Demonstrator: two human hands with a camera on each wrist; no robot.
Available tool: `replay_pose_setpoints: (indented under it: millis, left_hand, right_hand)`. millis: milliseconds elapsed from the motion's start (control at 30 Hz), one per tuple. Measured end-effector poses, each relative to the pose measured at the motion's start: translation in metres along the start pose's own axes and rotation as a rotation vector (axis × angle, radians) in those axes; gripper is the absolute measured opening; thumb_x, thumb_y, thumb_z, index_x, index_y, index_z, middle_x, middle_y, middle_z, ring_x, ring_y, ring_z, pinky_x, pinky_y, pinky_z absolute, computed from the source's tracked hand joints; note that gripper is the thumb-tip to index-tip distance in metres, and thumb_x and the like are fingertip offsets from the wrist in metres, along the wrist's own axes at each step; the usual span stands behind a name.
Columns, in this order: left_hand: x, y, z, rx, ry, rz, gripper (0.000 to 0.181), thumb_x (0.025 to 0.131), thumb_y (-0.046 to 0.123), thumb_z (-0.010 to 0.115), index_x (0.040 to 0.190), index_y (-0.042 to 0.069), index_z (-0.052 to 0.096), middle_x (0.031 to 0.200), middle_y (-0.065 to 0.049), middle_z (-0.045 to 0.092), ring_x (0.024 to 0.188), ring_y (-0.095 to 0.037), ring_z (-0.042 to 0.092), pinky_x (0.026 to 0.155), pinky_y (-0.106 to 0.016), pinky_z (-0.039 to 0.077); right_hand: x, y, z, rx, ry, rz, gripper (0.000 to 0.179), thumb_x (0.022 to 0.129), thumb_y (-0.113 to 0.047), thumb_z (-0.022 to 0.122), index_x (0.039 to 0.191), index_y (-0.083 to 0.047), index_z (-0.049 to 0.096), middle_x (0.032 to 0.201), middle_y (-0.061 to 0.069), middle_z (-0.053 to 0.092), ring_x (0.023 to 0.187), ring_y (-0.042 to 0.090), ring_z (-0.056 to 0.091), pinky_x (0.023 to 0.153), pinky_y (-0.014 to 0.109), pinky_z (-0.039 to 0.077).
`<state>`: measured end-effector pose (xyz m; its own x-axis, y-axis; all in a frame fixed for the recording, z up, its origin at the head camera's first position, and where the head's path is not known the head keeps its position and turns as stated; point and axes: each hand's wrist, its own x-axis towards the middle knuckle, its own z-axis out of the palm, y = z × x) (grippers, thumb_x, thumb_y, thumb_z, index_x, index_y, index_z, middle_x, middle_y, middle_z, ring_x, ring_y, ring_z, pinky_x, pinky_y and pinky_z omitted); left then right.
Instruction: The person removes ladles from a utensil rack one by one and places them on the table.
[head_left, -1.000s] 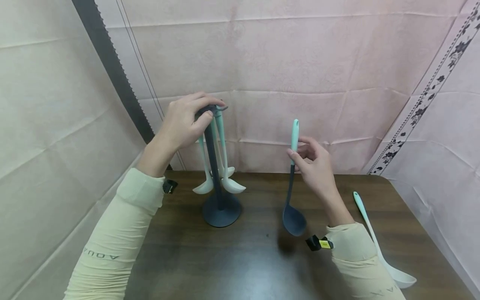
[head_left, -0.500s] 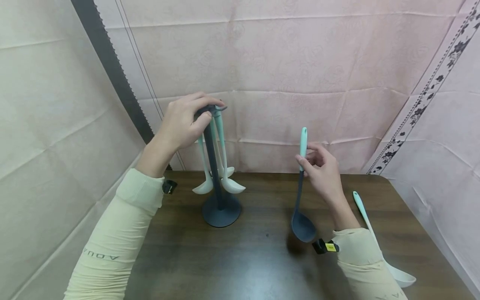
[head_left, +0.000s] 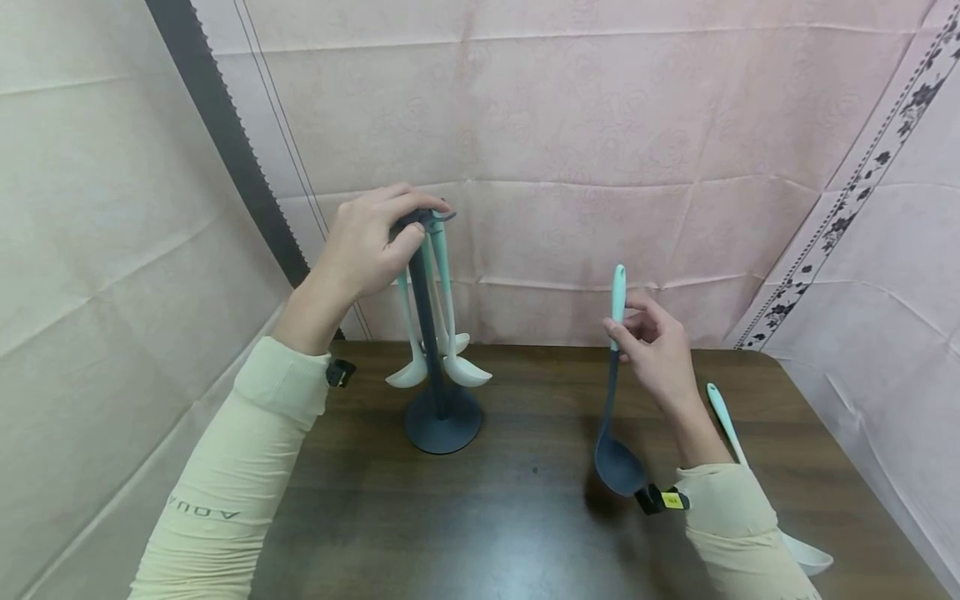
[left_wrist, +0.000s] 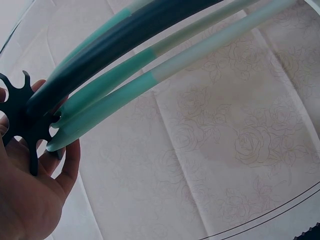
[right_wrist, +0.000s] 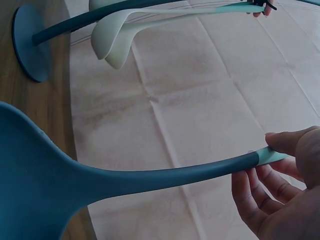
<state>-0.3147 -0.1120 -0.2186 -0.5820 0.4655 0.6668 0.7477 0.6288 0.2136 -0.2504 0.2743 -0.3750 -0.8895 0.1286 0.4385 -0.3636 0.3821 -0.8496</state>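
Observation:
My left hand (head_left: 375, 237) grips the hooked top of a dark utensil stand (head_left: 444, 427), thumb on the near side and fingers across the top. Three white ladles (head_left: 467, 372) with mint handles hang from it. In the left wrist view the handles (left_wrist: 107, 112) hang at the dark hook ring (left_wrist: 20, 112), fingers around it. To the right of the stand, my right hand (head_left: 656, 350) pinches a dark blue ladle (head_left: 621, 467) by its mint handle, upright, bowl down. The right wrist view shows thumb and fingertips where the mint handle meets the dark shaft (right_wrist: 200, 167).
Another white ladle (head_left: 806, 553) with a mint handle lies on the brown wooden table (head_left: 487, 533) at the right, partly behind the right forearm. A patterned cloth (head_left: 570, 125) hangs along the table's back edge and both sides.
My right hand has moved to the right and slightly toward me, carrying the dark blue ladle. The left hand and the stand have stayed in place.

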Motion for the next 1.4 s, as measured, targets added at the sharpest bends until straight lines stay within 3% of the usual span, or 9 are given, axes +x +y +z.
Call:
replay_pose_setpoints:
  millis: [400, 633, 933, 1167, 1400]
  left_hand:
    - [0.001, 0.001, 0.000, 0.001, -0.030, -0.012, 0.049, 0.095, 0.025, 0.043, 0.132, 0.030, 0.075, 0.131, 0.006, 0.070, 0.106, -0.019, 0.061, 0.088, -0.047, 0.048]
    - [0.002, 0.002, 0.002, 0.008, -0.033, -0.012, 0.047, 0.096, 0.025, 0.043, 0.132, 0.028, 0.074, 0.130, 0.006, 0.069, 0.106, -0.018, 0.060, 0.087, -0.044, 0.047]
    - [0.005, 0.004, 0.003, 0.016, -0.046, -0.019, 0.047, 0.097, 0.025, 0.045, 0.133, 0.029, 0.074, 0.136, 0.008, 0.068, 0.121, -0.018, 0.060, 0.099, -0.048, 0.048]
    - [0.005, 0.003, 0.000, 0.032, -0.046, -0.021, 0.047, 0.097, 0.025, 0.044, 0.133, 0.030, 0.074, 0.142, 0.005, 0.066, 0.136, -0.019, 0.055, 0.109, -0.050, 0.045]
    - [0.003, 0.002, -0.001, 0.014, -0.043, -0.011, 0.048, 0.096, 0.024, 0.044, 0.133, 0.029, 0.074, 0.138, 0.007, 0.067, 0.128, -0.018, 0.059, 0.103, -0.049, 0.048]
  right_hand:
    - [-0.010, 0.021, -0.019, -0.050, 0.025, 0.103, 0.047, 0.100, -0.028, 0.076, 0.140, -0.006, 0.064, 0.098, 0.009, 0.074, 0.080, 0.007, 0.069, 0.063, 0.023, 0.060]
    - [-0.019, 0.035, -0.033, -0.148, 0.038, 0.131, 0.044, 0.100, -0.029, 0.076, 0.137, -0.006, 0.065, 0.101, 0.017, 0.075, 0.076, 0.003, 0.068, 0.060, 0.023, 0.060]
    - [-0.028, 0.052, -0.052, -0.254, 0.045, 0.165, 0.043, 0.101, -0.034, 0.074, 0.132, -0.005, 0.066, 0.098, 0.013, 0.076, 0.073, 0.004, 0.067, 0.058, 0.024, 0.059]
    - [-0.030, 0.062, -0.065, -0.335, 0.041, 0.174, 0.037, 0.101, -0.033, 0.073, 0.127, -0.006, 0.067, 0.096, 0.018, 0.076, 0.066, 0.011, 0.068, 0.056, 0.026, 0.058]
    - [-0.033, 0.070, -0.075, -0.379, 0.023, 0.187, 0.040, 0.101, -0.034, 0.073, 0.127, -0.004, 0.066, 0.091, 0.014, 0.073, 0.064, 0.012, 0.067, 0.054, 0.025, 0.056]
